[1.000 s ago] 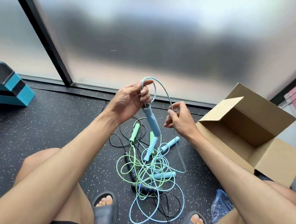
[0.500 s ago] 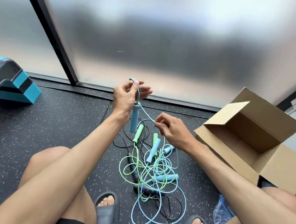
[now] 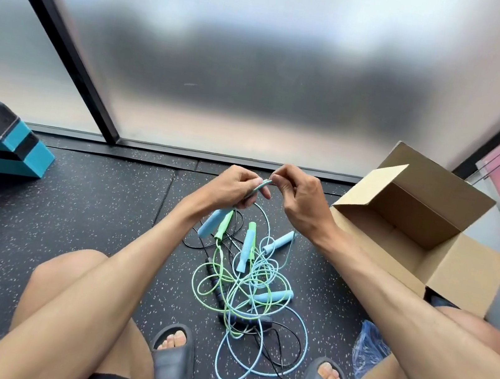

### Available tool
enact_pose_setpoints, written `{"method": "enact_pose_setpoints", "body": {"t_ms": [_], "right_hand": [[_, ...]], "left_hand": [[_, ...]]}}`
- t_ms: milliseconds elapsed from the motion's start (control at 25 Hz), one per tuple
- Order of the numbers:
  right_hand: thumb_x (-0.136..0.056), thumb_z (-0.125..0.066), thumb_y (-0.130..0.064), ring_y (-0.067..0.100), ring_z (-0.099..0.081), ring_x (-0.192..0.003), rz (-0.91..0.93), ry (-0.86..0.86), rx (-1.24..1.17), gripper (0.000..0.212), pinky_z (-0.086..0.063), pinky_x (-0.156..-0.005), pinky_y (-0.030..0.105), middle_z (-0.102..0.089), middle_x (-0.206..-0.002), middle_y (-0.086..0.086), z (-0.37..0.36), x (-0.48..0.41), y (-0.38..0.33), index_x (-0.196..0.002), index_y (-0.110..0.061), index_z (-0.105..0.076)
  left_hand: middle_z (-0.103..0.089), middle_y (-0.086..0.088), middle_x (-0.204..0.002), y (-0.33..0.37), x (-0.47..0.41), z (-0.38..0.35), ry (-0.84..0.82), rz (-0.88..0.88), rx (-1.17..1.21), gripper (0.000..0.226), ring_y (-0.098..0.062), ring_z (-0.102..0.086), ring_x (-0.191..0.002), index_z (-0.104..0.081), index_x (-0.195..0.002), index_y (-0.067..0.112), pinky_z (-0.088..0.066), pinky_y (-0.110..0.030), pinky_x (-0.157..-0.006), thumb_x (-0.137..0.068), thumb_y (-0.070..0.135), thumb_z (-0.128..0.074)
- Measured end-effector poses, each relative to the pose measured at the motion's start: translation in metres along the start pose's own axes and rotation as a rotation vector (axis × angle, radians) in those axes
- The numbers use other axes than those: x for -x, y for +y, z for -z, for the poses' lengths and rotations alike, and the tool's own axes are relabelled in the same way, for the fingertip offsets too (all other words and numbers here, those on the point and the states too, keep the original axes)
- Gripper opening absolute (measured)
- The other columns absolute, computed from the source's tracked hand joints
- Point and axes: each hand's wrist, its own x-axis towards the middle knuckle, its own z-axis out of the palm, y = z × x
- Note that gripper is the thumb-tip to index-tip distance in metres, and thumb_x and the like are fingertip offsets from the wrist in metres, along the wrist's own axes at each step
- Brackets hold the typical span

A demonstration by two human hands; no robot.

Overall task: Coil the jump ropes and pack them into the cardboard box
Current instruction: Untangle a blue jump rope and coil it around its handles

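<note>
Right hand (image 3: 302, 204) has risen to meet left hand (image 3: 235, 188); both pinch the light, floppy blue rope (image 3: 260, 186), handle (image 3: 212, 222) dangling. Tangled ropes (image 3: 245, 290) near-centre; cardboard box (image 3: 456, 202) right.

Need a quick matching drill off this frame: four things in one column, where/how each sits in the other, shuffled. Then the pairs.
Things:
1. cardboard box
2. blue handle
3. black rope
4. plastic bag

Places or states:
A. hanging just below the left hand
B. open, on the floor to the person's right
C. crumpled, blue, by the right knee
D. tangled in the pile on the floor between the feet

Pairs: 1-B, 2-A, 3-D, 4-C

Both hands pinch the same blue cord; the right hand meets the left above the pile.
</note>
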Motion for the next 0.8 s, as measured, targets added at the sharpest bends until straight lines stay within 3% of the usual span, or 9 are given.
{"method": "enact_pose_setpoints", "body": {"t_ms": [80,240,360,440,640,800], "right_hand": [[-0.097,-0.059,-0.011,0.007,-0.052,-0.059,-0.026,0.036,-0.034,0.012,-0.040,-0.055,0.020,-0.062,-0.071,-0.002,0.004,-0.003,0.002,-0.089,-0.005,-0.065],[-0.097,-0.060,-0.020,0.000,-0.049,-0.060,-0.157,0.066,-0.185,0.012,-0.041,-0.059,0.018,-0.058,-0.071,-0.005,0.005,-0.007,0.004,-0.091,-0.009,-0.060],[-0.101,-0.053,-0.028,0.016,-0.052,-0.065,-0.283,-0.026,-0.292,0.014,-0.052,-0.065,0.044,-0.057,-0.073,0.005,0.000,-0.009,0.013,-0.096,-0.016,-0.054],[-0.103,-0.047,-0.024,0.023,-0.054,-0.064,-0.379,-0.114,-0.364,0.014,-0.055,-0.067,0.051,-0.056,-0.072,0.007,-0.002,-0.009,0.017,-0.102,-0.011,-0.049],[-0.100,-0.053,-0.012,0.021,-0.070,-0.067,-0.553,-0.385,-0.266,0.012,-0.053,-0.056,0.026,-0.071,-0.079,0.014,-0.013,0.002,0.022,-0.106,-0.006,-0.044],[-0.095,-0.062,-0.010,0.016,-0.071,-0.068,-0.574,-0.447,-0.139,0.014,-0.050,-0.059,0.026,-0.075,-0.080,0.011,-0.018,0.008,0.026,-0.098,-0.008,-0.048]], "left_hand": [[-0.038,0.003,-0.048,0.002,0.002,0.000,-0.059,0.026,0.117,0.040,-0.013,-0.028,-0.046,-0.065,-0.082,-0.001,-0.023,-0.027,-0.048,-0.104,0.016,-0.036],[-0.026,0.006,-0.050,0.008,0.005,0.001,-0.155,0.036,0.349,0.040,-0.015,-0.015,-0.053,-0.055,-0.070,0.012,-0.014,-0.032,-0.052,-0.104,0.026,-0.040],[-0.018,0.004,-0.055,0.009,0.004,0.004,-0.180,-0.005,0.572,0.040,-0.015,-0.013,-0.052,-0.054,-0.072,0.013,-0.014,-0.031,-0.054,-0.105,0.028,-0.037],[-0.019,0.004,-0.056,0.009,0.003,0.009,-0.139,-0.044,0.751,0.039,-0.011,-0.018,-0.050,-0.058,-0.079,0.011,-0.020,-0.027,-0.053,-0.106,0.028,-0.035],[-0.038,0.005,-0.059,0.010,0.001,0.015,0.123,-0.081,0.991,0.034,-0.010,-0.032,-0.051,-0.059,-0.102,0.003,-0.036,-0.025,-0.062,-0.106,0.025,-0.034],[-0.056,-0.003,-0.065,0.012,0.000,0.013,0.307,-0.132,1.015,0.032,-0.015,-0.056,-0.057,-0.060,-0.106,-0.004,-0.049,-0.029,-0.070,-0.106,0.018,-0.037]]}}
